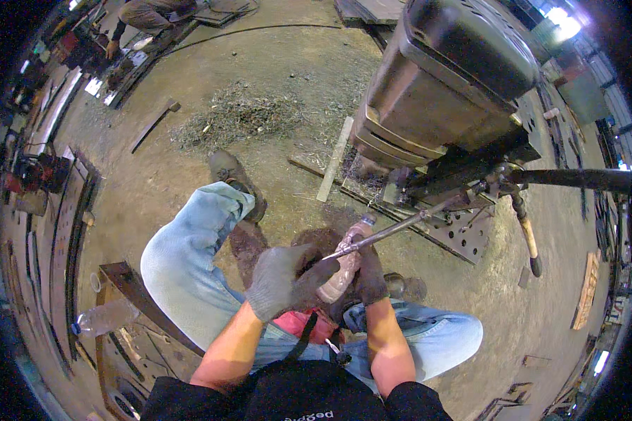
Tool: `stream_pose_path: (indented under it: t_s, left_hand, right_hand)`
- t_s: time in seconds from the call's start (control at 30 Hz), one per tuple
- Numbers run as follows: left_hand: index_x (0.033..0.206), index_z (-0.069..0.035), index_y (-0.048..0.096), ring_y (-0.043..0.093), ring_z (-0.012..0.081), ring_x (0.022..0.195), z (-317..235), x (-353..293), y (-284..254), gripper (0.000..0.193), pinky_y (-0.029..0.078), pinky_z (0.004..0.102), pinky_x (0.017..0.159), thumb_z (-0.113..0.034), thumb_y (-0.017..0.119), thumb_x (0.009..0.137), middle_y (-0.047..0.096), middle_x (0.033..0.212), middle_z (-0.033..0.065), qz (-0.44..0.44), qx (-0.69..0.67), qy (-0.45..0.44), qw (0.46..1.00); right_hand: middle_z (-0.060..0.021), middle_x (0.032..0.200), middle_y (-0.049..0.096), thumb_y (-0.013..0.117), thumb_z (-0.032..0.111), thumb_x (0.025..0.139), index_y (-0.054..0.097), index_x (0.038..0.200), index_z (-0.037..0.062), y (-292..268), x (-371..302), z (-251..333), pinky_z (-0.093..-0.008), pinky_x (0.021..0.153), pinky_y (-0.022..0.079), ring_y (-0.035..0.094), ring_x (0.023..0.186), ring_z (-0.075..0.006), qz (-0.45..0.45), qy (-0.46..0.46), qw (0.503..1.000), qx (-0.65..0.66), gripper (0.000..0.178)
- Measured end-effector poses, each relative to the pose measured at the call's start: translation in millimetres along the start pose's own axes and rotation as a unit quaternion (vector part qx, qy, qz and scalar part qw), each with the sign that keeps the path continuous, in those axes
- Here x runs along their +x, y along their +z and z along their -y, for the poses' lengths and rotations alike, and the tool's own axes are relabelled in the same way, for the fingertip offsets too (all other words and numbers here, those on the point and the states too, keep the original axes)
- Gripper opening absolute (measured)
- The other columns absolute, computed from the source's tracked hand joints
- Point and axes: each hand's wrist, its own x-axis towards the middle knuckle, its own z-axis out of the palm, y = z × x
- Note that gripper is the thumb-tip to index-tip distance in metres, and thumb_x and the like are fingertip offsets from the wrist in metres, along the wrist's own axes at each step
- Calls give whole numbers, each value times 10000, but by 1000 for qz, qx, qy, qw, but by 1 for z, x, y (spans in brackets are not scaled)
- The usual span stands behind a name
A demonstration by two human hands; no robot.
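My right hand (371, 276), in a dark work glove, is closed round a clear plastic bottle (339, 278) with a pale cap, held tilted above my lap. My left hand (277, 282), in a grey glove with a dark palm, is beside the bottle. Its fingers look apart and partly bent, and their tips reach near the bottle and the end of a metal rod (400, 226). That rod slants down from a large, dark-housed machine (439, 88) and crosses in front of the bottle. Whether the left fingertips touch either is unclear.
A perforated steel plate (463, 237) lies under the machine. Metal shavings (239, 116), a flat strip (336, 160) and a hammer (154, 126) are on the floor ahead. Another bottle (107, 317) is by a rusty steel piece (137, 284) at left. A person (147, 15) crouches far left.
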Motion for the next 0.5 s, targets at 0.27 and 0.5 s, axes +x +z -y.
stream_pose_path:
  t_s: [0.27,0.5]
  left_hand:
    - [917,-71,691,645,474,789,-6,1,2,514,493,529,665,-580,626,895,658,801,243,-11,28,2,1000]
    - [938,-66,688,646,480,788,2,2,4,479,492,527,652,-541,648,886,655,798,249,-3,20,-5,1000]
  right_hand:
    - [-23,877,646,617,485,987,631,1082,122,-21,9,-14,-321,642,548,630,725,-164,-72,17,989,-131,376]
    - [-3,810,622,618,521,978,630,1079,179,-10,8,-5,-316,568,534,605,644,-133,-102,81,985,-109,357]
